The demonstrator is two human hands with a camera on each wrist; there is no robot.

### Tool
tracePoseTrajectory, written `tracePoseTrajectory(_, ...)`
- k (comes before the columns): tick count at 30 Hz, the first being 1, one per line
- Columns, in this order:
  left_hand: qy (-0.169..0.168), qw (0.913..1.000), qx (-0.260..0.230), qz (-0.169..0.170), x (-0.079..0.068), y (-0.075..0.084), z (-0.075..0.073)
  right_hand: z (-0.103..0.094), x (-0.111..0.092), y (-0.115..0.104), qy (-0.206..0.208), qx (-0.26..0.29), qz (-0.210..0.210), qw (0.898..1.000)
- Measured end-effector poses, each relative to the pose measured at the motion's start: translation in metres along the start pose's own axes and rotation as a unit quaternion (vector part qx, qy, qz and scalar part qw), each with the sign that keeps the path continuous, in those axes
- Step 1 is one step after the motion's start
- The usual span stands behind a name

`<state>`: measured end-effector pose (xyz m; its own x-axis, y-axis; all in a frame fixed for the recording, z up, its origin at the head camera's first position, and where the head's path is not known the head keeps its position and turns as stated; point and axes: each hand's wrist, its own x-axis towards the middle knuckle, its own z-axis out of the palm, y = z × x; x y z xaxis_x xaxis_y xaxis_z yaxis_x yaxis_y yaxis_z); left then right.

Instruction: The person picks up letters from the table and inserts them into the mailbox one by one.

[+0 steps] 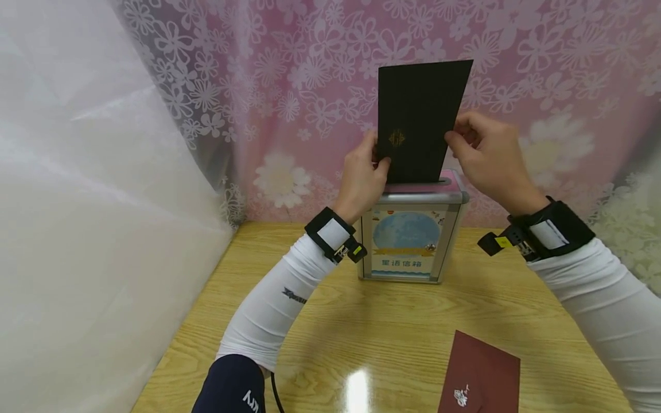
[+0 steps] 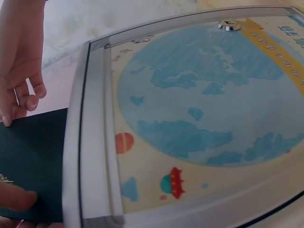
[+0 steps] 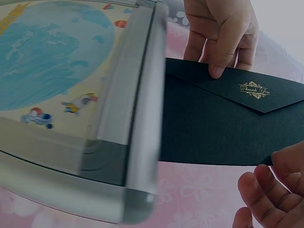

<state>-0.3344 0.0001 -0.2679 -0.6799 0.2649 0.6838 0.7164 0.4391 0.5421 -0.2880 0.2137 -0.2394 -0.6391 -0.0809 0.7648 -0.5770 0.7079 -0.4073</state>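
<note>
A dark green envelope [image 1: 420,109] with a gold "Thank You" print stands upright over the slot in the pink top of a letter box [image 1: 408,241]. My left hand [image 1: 361,172] pinches its left edge near the bottom, thumb across the front. Higher up, my right hand [image 1: 488,152] pinches the right edge between thumb and fingers. In the right wrist view the envelope [image 3: 223,118] shows its pointed flap, and its lower end is hidden behind the box's metal frame [image 3: 137,118]. The left wrist view shows the box front [image 2: 213,95] with a blue planet picture and a small lock.
A dark red envelope [image 1: 482,373] lies on the wooden table [image 1: 310,332] near the front, right of the middle. Behind the box hangs a pink flowered curtain [image 1: 310,86]. A whitish sheet [image 1: 103,201] hangs along the left side of the table.
</note>
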Motion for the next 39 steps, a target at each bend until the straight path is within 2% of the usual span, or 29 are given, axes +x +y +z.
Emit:
tracePoseTrajectory(4,-0.020,0.9996,0.008,-0.018,-0.004,-0.003,0.000,0.007,-0.007,0.009,-0.013,-0.006,0.005,1.000)
tracePoseTrajectory(8,-0.011,0.9996,-0.016,-0.020,-0.004,-0.003,-0.003,0.015,-0.015,0.018,-0.033,-0.007,0.003,0.999)
tracePoseTrajectory(13,0.039,0.9984,-0.032,0.024,0.002,-0.002,-0.008,0.022,-0.022,0.024,-0.064,-0.004,0.015,0.998)
tracePoseTrajectory(18,0.092,0.9928,0.019,0.074,0.007,-0.004,-0.010,0.027,-0.028,0.027,-0.091,-0.031,0.018,0.995)
tracePoseTrajectory(21,0.102,0.9896,0.046,0.091,0.007,-0.006,-0.011,0.031,-0.031,0.029,-0.107,-0.048,0.014,0.993)
tracePoseTrajectory(25,0.094,0.9895,0.061,0.092,0.005,-0.008,-0.009,0.032,-0.033,0.030,-0.115,-0.049,0.023,0.992)
tracePoseTrajectory(28,0.080,0.9901,0.076,0.087,0.003,-0.009,-0.007,0.030,-0.031,0.029,-0.101,-0.034,0.029,0.994)
tracePoseTrajectory(34,0.042,0.9926,0.085,0.076,-0.001,-0.011,-0.001,0.026,-0.024,0.026,-0.045,-0.032,-0.008,0.998)
tracePoseTrajectory(39,0.027,0.9937,0.086,0.067,-0.006,-0.014,0.002,0.028,-0.023,0.025,-0.044,-0.036,-0.015,0.998)
